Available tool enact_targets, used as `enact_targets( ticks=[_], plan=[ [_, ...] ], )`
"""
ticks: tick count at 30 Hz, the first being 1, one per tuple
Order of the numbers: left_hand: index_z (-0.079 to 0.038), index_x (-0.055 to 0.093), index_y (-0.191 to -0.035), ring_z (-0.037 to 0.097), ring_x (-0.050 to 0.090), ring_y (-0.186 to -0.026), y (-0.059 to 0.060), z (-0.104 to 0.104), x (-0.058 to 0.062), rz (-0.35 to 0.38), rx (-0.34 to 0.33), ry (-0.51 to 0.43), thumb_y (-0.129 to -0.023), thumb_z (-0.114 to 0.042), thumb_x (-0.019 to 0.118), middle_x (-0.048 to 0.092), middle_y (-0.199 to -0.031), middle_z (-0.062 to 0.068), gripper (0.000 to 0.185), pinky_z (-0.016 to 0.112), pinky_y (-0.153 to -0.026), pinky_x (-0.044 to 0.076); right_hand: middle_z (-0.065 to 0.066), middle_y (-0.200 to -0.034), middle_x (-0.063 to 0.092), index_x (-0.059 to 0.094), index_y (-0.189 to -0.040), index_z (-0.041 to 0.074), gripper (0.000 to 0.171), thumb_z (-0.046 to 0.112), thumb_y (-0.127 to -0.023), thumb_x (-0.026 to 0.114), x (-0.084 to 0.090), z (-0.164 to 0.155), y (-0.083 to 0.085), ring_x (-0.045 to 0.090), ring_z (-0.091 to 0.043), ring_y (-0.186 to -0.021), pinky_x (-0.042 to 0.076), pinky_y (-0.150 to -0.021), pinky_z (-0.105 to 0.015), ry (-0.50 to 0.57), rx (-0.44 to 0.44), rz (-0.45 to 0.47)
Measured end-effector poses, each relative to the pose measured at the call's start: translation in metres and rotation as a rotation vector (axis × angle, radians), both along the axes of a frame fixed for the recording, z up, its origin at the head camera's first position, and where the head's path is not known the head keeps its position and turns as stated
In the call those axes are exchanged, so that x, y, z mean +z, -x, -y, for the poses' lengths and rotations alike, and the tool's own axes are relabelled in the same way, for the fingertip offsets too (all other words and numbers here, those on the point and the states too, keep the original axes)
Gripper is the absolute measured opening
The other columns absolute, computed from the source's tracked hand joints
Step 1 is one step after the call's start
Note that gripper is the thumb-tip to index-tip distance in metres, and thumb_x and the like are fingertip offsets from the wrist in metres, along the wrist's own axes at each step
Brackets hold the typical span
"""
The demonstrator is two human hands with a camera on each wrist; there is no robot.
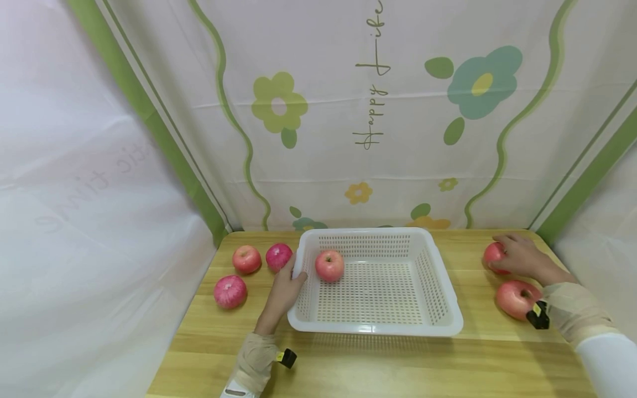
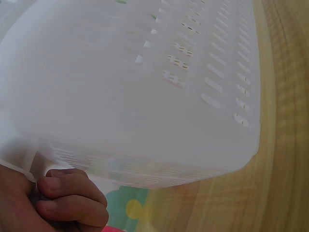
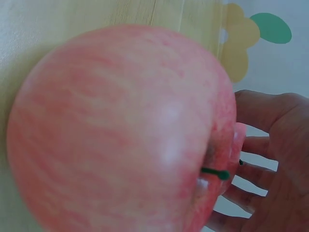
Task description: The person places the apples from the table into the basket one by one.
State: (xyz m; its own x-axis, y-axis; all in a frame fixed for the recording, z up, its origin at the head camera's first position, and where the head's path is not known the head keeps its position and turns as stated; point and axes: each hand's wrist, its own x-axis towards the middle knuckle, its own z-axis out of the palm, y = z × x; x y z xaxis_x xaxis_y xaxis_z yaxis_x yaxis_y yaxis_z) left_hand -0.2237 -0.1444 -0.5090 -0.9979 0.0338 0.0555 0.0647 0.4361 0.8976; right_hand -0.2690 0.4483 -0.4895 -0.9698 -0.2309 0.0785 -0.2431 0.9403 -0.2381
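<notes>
My left hand grips the left rim of a white plastic basket, the thumb on the inner side. In the left wrist view the fingers curl at the rim, beside the basket's slotted wall. One red apple lies inside the basket near its left wall. At the table's far right, my right hand holds a red apple, its fingers around the fruit. A larger apple sits just in front, below the right wrist; in the right wrist view this apple hides most of the held one.
Left of the basket lie a red apple and two magenta round fruits, one near the left hand and one closer to me. The wooden table meets a printed curtain at the back and sides.
</notes>
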Motion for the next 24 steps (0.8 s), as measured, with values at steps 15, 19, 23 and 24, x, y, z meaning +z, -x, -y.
enact_targets(
  ticks=[15,19,23,24],
  plan=[
    [-0.011,0.034,-0.168,0.040,0.073,-0.113,-0.0006,0.0003,-0.0009,0.006,-0.006,-0.017,-0.104,-0.012,0.058,0.060,-0.147,0.030,0.067,0.052,-0.085,0.066,-0.054,-0.136,0.045,0.047,-0.141,-0.022,0.083,0.026,-0.083,0.081,-0.0040,-0.0020,-0.0003,0.045,-0.073,-0.119,0.042,-0.097,-0.081,0.023,-0.018,0.042],
    [-0.011,0.034,-0.168,0.040,0.073,-0.113,-0.0008,0.0003,-0.0001,0.008,-0.010,-0.017,-0.104,-0.012,0.058,0.060,-0.148,0.030,0.068,0.052,-0.085,0.066,-0.055,-0.136,0.044,0.046,-0.142,-0.023,0.084,0.026,-0.084,0.081,-0.0033,-0.0017,-0.0003,0.046,-0.074,-0.118,0.045,-0.095,-0.079,0.022,-0.026,0.051],
    [-0.012,0.035,-0.168,0.039,0.074,-0.112,-0.0007,-0.0002,0.0006,0.004,-0.008,-0.013,-0.104,-0.011,0.058,0.059,-0.149,0.029,0.068,0.051,-0.085,0.066,-0.054,-0.135,0.044,0.046,-0.141,-0.023,0.083,0.026,-0.084,0.081,-0.0031,-0.0010,0.0005,0.048,-0.071,-0.118,0.047,-0.095,-0.077,0.024,-0.030,0.053],
    [-0.012,0.035,-0.168,0.039,0.073,-0.112,-0.0008,-0.0003,0.0009,0.004,-0.006,-0.010,-0.104,-0.011,0.058,0.059,-0.149,0.029,0.068,0.051,-0.085,0.066,-0.054,-0.135,0.044,0.046,-0.141,-0.023,0.083,0.025,-0.083,0.081,-0.0032,-0.0011,0.0007,0.049,-0.070,-0.118,0.047,-0.095,-0.076,0.025,-0.030,0.052]
  ],
)
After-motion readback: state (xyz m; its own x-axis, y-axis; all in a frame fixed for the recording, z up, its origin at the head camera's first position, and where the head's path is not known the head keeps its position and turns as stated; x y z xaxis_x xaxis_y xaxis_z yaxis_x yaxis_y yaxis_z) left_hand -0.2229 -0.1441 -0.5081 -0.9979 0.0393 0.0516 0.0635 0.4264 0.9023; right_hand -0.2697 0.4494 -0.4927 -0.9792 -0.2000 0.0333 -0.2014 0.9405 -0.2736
